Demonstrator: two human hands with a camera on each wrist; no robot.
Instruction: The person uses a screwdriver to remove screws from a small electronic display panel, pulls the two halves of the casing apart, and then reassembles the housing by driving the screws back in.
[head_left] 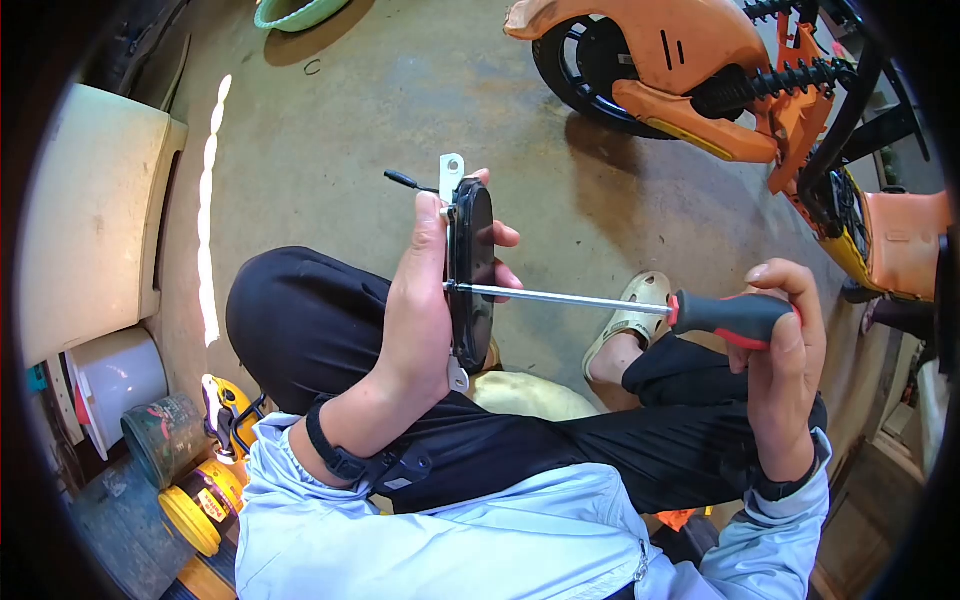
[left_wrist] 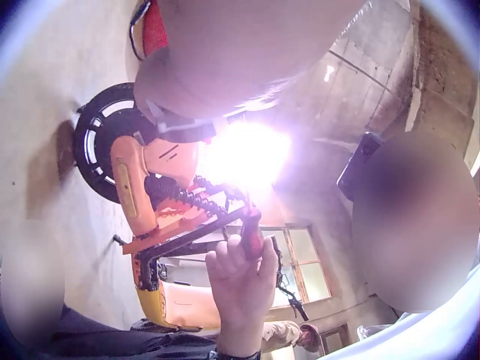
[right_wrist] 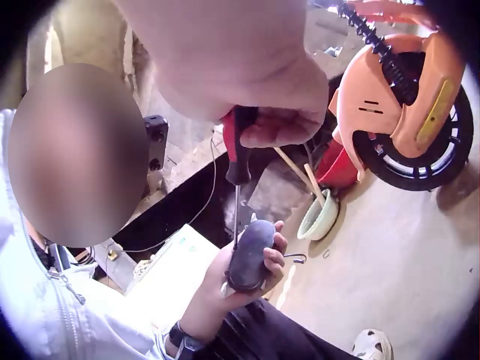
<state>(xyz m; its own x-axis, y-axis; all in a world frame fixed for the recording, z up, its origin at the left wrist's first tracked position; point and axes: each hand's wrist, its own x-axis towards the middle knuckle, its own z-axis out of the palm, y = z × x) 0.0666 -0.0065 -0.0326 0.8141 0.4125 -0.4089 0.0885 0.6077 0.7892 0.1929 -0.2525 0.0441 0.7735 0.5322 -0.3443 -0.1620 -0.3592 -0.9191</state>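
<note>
While my left hand [head_left: 410, 290] grips the glossy black oval part [head_left: 473, 275] beside the dark trouser knee [head_left: 300, 320], some fingers hidden behind it, my right hand [head_left: 785, 350] holds the screwdriver [head_left: 735, 316], its slim metal shaft crossing the part, tip hard to make out, with open concrete floor [head_left: 380, 110] beyond.
</note>
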